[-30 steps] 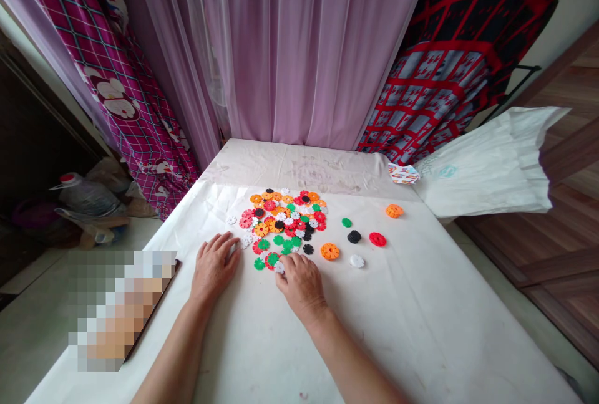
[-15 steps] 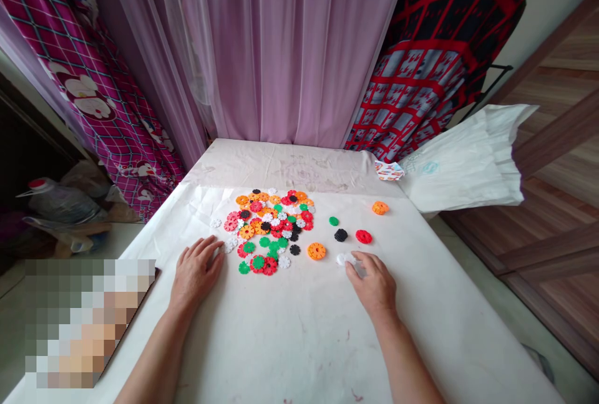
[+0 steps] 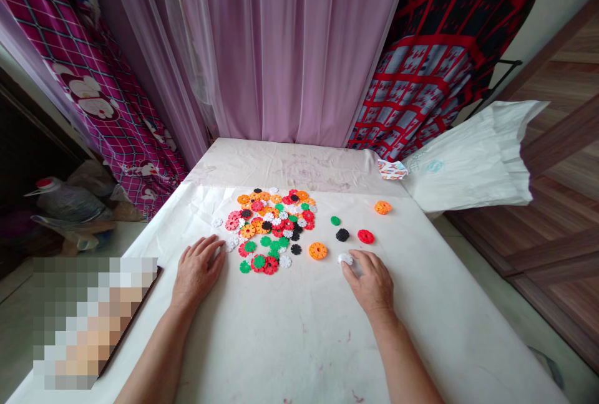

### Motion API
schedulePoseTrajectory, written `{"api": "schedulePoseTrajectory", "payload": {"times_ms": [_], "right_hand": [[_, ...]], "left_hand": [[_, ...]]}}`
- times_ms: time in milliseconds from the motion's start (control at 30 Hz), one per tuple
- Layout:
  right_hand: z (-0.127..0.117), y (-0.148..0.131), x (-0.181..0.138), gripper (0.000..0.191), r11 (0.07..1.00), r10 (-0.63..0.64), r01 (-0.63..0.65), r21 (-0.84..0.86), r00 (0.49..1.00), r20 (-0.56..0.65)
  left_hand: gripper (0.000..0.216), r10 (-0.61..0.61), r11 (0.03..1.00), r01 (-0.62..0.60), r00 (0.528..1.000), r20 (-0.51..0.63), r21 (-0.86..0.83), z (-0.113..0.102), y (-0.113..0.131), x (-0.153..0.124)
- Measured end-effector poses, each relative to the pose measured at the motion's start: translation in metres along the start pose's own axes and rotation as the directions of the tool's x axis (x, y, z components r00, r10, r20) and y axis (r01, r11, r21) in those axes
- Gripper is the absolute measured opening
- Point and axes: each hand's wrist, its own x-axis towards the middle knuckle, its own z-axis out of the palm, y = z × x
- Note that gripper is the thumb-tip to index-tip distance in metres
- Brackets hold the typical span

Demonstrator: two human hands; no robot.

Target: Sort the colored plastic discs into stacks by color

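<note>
My left hand (image 3: pixel 201 265) lies on the table with its fingers stretched out, holding nothing. Its fingertips are beside a few white notched discs (image 3: pixel 231 243) at the edge of a mixed pile of flower-shaped plastic discs (image 3: pixel 266 225). To the right, the thumb and index finger of my right hand (image 3: pixel 370 278) close around the edge of a small white disc stack (image 3: pixel 345 259) on the table. Around it are an orange disc stack (image 3: pixel 318 250), a black stack (image 3: pixel 343 235), a red stack (image 3: pixel 365 237) and a green disc (image 3: pixel 336 221).
Another orange stack (image 3: pixel 382 207) sits farther back. At the right edge a white bag (image 3: pixel 472 161) hangs beside a small patterned paper piece (image 3: pixel 392 169). A pixelated dark-edged object (image 3: pixel 103 329) lies at the left edge of the cloth-covered table (image 3: pixel 299 341).
The white discs under my right fingertips now lie together as a neater stack, and that hand has moved slightly left. My left hand stays put. The view has shifted slightly.
</note>
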Motion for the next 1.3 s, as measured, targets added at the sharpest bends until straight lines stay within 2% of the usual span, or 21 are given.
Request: {"api": "schedulePoseTrajectory", "payload": {"times_ms": [100,167,267,367,500,600,700,767,833,933,1067,1300], "right_hand": [[0.000,-0.014,0.001,0.020,0.996,-0.070,0.075,0.044,0.993,-0.096],[0.001,-0.036,0.001,0.018,0.986,-0.114,0.123,0.116,0.990,-0.085],[0.011,-0.077,0.000,0.020,0.952,-0.182,0.171,0.254,0.983,0.019],[0.024,-0.112,0.001,0.022,0.946,-0.166,0.108,0.305,0.972,0.168],[0.035,-0.132,0.009,0.025,0.973,-0.070,-0.014,0.229,0.932,0.355],[0.038,-0.135,0.011,0.022,0.977,-0.036,-0.051,0.206,0.917,0.398],[0.038,-0.129,0.005,0.022,0.961,-0.033,-0.060,0.269,0.945,0.326],[0.034,-0.114,-0.001,0.021,0.950,-0.011,-0.065,0.306,0.971,0.240],[0.026,-0.089,-0.003,0.019,0.951,0.055,-0.096,0.294,0.988,0.144],[0.008,-0.044,0.000,0.021,0.961,0.192,-0.195,0.196,0.981,0.036],[-0.008,-0.006,0.007,0.022,0.970,0.210,-0.215,0.117,0.976,0.057],[0.000,-0.007,0.005,0.020,0.986,0.145,-0.152,0.066,0.985,0.096]], "left_hand": [[0.042,-0.001,1.000,0.001,1.000,0.008,0.001,-0.001,0.001,0.000],[0.041,-0.003,1.000,0.003,1.000,0.005,0.003,-0.001,0.002,-0.001],[0.039,0.003,1.000,-0.003,1.000,-0.015,0.009,0.000,0.002,-0.002],[0.039,0.017,1.000,-0.017,0.999,-0.030,0.007,0.001,0.001,-0.002],[0.039,0.023,1.000,-0.023,0.999,-0.028,-0.003,0.002,-0.001,-0.003],[0.040,0.024,1.000,-0.024,0.999,-0.025,-0.007,0.002,-0.001,-0.003],[0.040,0.020,1.000,-0.021,1.000,-0.021,-0.013,0.001,0.000,-0.002],[0.041,0.014,1.000,-0.014,1.000,-0.011,-0.016,0.000,0.000,-0.002],[0.041,0.011,1.000,-0.011,1.000,-0.001,-0.016,0.000,0.000,-0.002],[0.042,0.012,1.000,-0.012,1.000,0.002,-0.011,0.000,-0.001,-0.001],[0.043,0.015,1.000,-0.015,1.000,-0.012,-0.004,0.001,-0.002,-0.001],[0.042,0.020,1.000,-0.020,1.000,-0.020,0.007,0.001,-0.002,0.000]]}}
